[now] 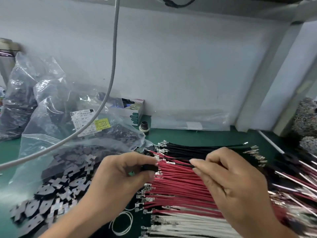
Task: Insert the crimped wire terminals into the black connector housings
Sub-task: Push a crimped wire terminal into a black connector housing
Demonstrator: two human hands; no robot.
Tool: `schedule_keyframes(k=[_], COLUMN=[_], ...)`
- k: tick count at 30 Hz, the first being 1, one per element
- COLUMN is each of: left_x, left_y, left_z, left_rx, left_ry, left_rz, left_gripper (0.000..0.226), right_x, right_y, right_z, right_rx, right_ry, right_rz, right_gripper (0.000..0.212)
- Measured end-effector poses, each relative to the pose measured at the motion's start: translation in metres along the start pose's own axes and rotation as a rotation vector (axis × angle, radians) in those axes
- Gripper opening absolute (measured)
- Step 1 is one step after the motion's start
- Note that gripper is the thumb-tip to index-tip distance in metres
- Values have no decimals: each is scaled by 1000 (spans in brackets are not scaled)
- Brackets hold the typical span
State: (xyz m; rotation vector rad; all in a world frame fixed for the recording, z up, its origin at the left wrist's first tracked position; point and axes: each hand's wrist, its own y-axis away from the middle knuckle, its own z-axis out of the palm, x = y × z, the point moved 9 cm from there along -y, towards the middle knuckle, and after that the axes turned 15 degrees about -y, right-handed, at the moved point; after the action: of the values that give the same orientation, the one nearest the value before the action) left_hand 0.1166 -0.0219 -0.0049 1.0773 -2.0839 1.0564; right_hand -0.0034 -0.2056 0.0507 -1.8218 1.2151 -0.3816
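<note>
two hands are busy above the worktop. the left hand pinches a black housing. at its 3 o'clock, the right hand pinches a black wire. if the metal tip goes in crooked, it could bend.

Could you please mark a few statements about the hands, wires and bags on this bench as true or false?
1. The left hand holds a black connector housing. True.
2. The right hand pinches a white wire. False: it pinches a black wire.
3. The red wires lie between black wires and white wires. True.
4. The labelled plastic bag lies right of the wires. False: it lies left.
</note>
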Motion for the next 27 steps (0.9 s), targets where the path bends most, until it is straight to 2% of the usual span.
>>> schedule_keyframes(k=[5,10,22,27], left_x=[9,4,10,9], left_y=[4,8,12,12], left_z=[7,18,24,25], left_rx=[-61,-126,-179,-178], left_ry=[21,140,262,252], left_rz=[35,-26,-82,-88], left_gripper=[34,30,30,28], right_x=[14,17,21,15], right_y=[15,19,19,19], right_z=[10,18,13,15], right_rx=[-43,-85,-46,-82], right_ry=[-75,-168,-154,-200], right_rz=[91,127,163,144], right_gripper=[17,14,11,10])
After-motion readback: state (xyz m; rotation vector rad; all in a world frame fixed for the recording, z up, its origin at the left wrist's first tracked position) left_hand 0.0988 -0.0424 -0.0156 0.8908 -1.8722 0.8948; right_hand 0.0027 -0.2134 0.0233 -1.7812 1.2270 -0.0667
